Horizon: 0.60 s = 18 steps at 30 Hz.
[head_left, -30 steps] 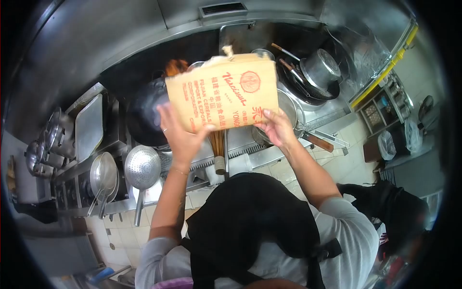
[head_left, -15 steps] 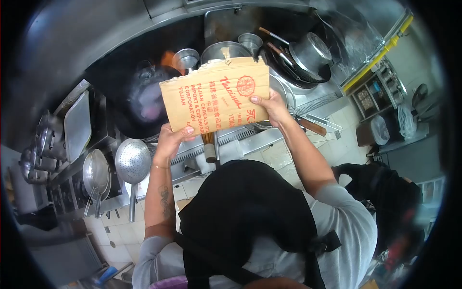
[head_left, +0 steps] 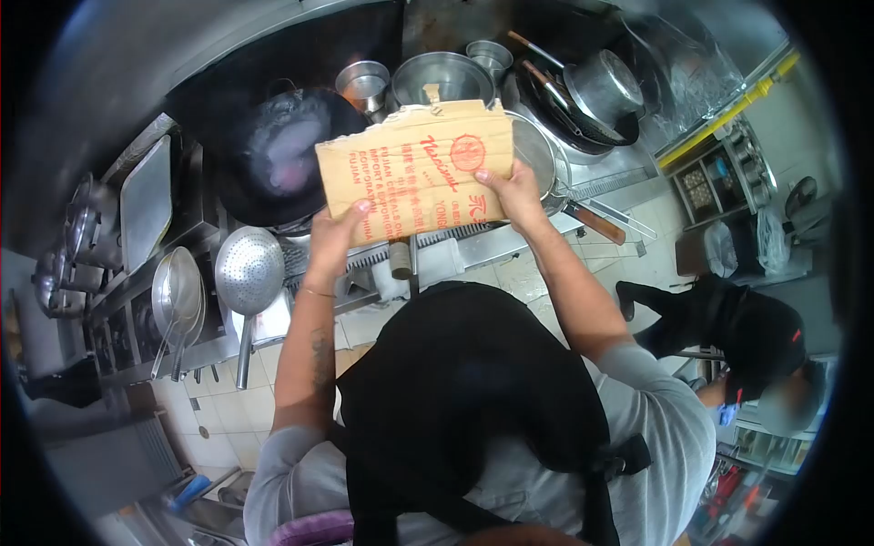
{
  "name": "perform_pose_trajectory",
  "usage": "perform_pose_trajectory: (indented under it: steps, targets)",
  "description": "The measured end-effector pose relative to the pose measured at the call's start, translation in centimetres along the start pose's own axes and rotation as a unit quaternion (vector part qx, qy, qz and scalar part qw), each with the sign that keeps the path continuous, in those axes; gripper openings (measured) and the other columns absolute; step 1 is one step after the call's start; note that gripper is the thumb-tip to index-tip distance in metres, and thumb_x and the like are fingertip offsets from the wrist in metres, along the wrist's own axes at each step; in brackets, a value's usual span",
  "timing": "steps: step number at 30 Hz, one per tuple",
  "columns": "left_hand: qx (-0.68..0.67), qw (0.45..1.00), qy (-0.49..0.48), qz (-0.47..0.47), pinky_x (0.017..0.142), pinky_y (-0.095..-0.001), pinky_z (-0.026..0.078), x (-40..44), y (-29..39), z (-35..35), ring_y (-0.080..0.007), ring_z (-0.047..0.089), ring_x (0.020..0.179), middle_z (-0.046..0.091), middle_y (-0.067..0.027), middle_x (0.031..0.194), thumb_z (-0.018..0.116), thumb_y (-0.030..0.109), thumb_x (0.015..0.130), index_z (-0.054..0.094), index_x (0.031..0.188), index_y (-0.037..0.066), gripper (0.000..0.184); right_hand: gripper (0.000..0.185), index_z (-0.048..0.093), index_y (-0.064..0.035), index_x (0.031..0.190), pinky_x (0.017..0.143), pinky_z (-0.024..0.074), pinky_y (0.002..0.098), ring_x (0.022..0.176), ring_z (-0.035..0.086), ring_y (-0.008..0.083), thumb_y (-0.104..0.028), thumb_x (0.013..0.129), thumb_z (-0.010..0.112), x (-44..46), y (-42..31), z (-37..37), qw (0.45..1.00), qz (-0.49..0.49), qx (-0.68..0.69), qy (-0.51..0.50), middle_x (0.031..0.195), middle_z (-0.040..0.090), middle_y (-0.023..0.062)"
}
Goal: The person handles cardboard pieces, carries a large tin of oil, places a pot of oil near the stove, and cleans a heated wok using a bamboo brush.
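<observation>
A flat piece of brown cardboard (head_left: 414, 173) with red print and a torn far edge is held level over the front of the stove. My left hand (head_left: 334, 238) grips its near left corner, thumb on top. My right hand (head_left: 517, 193) pinches its right edge, thumb on top, other fingers mostly hidden beneath. Left of the cardboard sits a black wok (head_left: 241, 182) with pale, steaming contents. Beyond the torn edge stands a round metal pot (head_left: 443, 77). A bundled bamboo brush (head_left: 401, 259) shows partly below the cardboard.
A perforated ladle (head_left: 249, 271) and wire strainers (head_left: 177, 284) lie at the left, near a metal tray (head_left: 147, 205). Stacked woks with a pot (head_left: 603, 84) stand at the back right. Another person in black (head_left: 742, 332) is at the right.
My left hand was spread at the cardboard's edge and now grips its corner. The cardboard has shifted slightly. Flames seen earlier behind the wok no longer show. The other person has moved and bends at the right.
</observation>
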<state>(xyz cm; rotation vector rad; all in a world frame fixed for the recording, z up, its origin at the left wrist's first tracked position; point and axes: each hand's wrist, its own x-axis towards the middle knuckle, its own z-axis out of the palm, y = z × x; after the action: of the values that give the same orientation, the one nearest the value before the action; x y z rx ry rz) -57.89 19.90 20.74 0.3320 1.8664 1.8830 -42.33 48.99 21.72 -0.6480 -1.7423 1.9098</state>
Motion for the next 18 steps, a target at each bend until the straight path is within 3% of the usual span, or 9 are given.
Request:
perform_pose_trajectory:
  steps: [2, 5, 6, 7, 11, 13, 14, 16, 18]
  targets:
    - [-0.17, 0.981, -0.077, -0.06, 0.089, -0.0324, 0.059, -0.1, 0.5, -1.8, -0.0185, 0.073, 0.105, 0.076, -0.0135, 0.12, 0.076, 0.013, 0.1, 0.069, 0.13, -0.007, 0.037, 0.034, 0.067, 0.0016, 0.127, 0.09, 0.0619, 0.0333, 0.1, 0.076, 0.0181, -0.004, 0.095, 0.078, -0.1, -0.2, -0.1, 0.999, 0.036, 0.022, -0.029, 0.115, 0.079, 0.0125]
    - [-0.129, 0.991, -0.037, -0.019, 0.093, -0.035, 0.059, -1.7, -2.2, -4.9, -0.021, 0.072, 0.11, 0.073, -0.0141, 0.126, 0.075, 0.01, 0.099, 0.064, 0.136, -0.005, 0.042, 0.032, 0.067, 0.0013, 0.126, 0.085, 0.0626, 0.0333, 0.095, 0.077, 0.0196, -0.016, 0.1, 0.075, 0.1, 0.7, 1.8, 0.997, 0.016, -0.017, -0.069, 0.111, 0.079, 0.012]
    - [-0.128, 0.992, -0.014, -0.006, 0.095, -0.0365, 0.059, -2.5, -2.7, -5.9, -0.0215, 0.072, 0.109, 0.073, -0.0139, 0.126, 0.075, 0.009, 0.098, 0.063, 0.137, -0.005, 0.043, 0.035, 0.068, 0.0016, 0.125, 0.082, 0.0631, 0.0354, 0.09, 0.077, 0.0213, -0.024, 0.102, 0.073, -0.5, 0.6, 2.6, 0.967, -0.029, -0.248, -0.05, 0.107, 0.079, 0.0119]
    - [-0.127, 0.992, 0.01, 0.006, 0.096, -0.038, 0.059, -3.5, -2.9, -7.4, -0.0219, 0.072, 0.109, 0.073, -0.0137, 0.126, 0.075, 0.009, 0.098, 0.062, 0.138, -0.005, 0.045, 0.04, 0.068, 0.0018, 0.125, 0.079, 0.0636, 0.0374, 0.086, 0.077, 0.0229, -0.032, 0.104, 0.07, -1.1, 0.6, 2.4, 0.883, -0.065, -0.465, -0.032, 0.102, 0.078, 0.0119]
    - [-0.101, 0.979, 0.173, 0.038, 0.099, -0.04, 0.059, -6.5, -2.0, -15.5, -0.0262, 0.071, 0.114, 0.068, -0.0181, 0.133, 0.073, 0.013, 0.101, 0.054, 0.146, -0.008, 0.054, 0.05, 0.066, 0.0007, 0.13, 0.08, 0.0632, 0.0437, 0.084, 0.076, 0.0291, -0.043, 0.106, 0.063, -5.8, 1.7, -5.2, 0.882, 0.017, -0.471, -0.03, 0.095, 0.077, 0.0138]
    - [-0.15, 0.968, 0.187, 0.072, 0.101, -0.0417, 0.059, -8.1, 0.2, -15.7, -0.0291, 0.07, 0.118, 0.065, -0.0209, 0.138, 0.071, 0.016, 0.103, 0.05, 0.149, -0.01, 0.056, 0.054, 0.06, -0.002, 0.136, 0.093, 0.0611, 0.0461, 0.102, 0.074, 0.0343, -0.045, 0.105, 0.062, -8.7, 5.0, -10.0, 0.929, 0.326, -0.174, -0.022, 0.117, 0.074, 0.0198]
    - [-0.15, 0.969, 0.184, 0.064, 0.101, -0.0417, 0.059, -8.5, 0.1, -16.0, -0.0291, 0.07, 0.118, 0.065, -0.0209, 0.138, 0.071, 0.016, 0.103, 0.05, 0.149, -0.01, 0.056, 0.054, 0.06, -0.002, 0.136, 0.093, 0.0611, 0.0461, 0.102, 0.074, 0.0343, -0.045, 0.105, 0.062, -9.4, 7.1, -11.8, 0.926, 0.333, -0.175, -0.017, 0.117, 0.074, 0.0198]
    - [-0.168, 0.968, 0.166, 0.082, 0.104, -0.0434, 0.058, -8.6, -0.2, -16.8, -0.0299, 0.069, 0.121, 0.063, -0.0216, 0.142, 0.069, 0.017, 0.105, 0.047, 0.152, -0.01, 0.058, 0.06, 0.046, -0.0026, 0.149, 0.102, 0.0585, 0.049, 0.117, 0.069, 0.039, -0.041, 0.106, 0.062, -10.1, 9.8, -13.8, 0.947, 0.266, 0.121, 0.137, 0.138, 0.062, 0.0262]
    - [-0.162, 0.971, 0.158, 0.076, 0.105, -0.0438, 0.058, -7.9, -1.0, -16.2, -0.0301, 0.068, 0.123, 0.062, -0.0215, 0.143, 0.07, 0.017, 0.104, 0.046, 0.153, -0.009, 0.06, 0.064, 0.044, -0.0025, 0.152, 0.101, 0.0584, 0.0501, 0.119, 0.068, 0.0387, -0.04, 0.104, 0.063, -8.4, 10.4, -14.7, 0.937, 0.249, 0.201, 0.143, 0.14, 0.06, 0.0247]
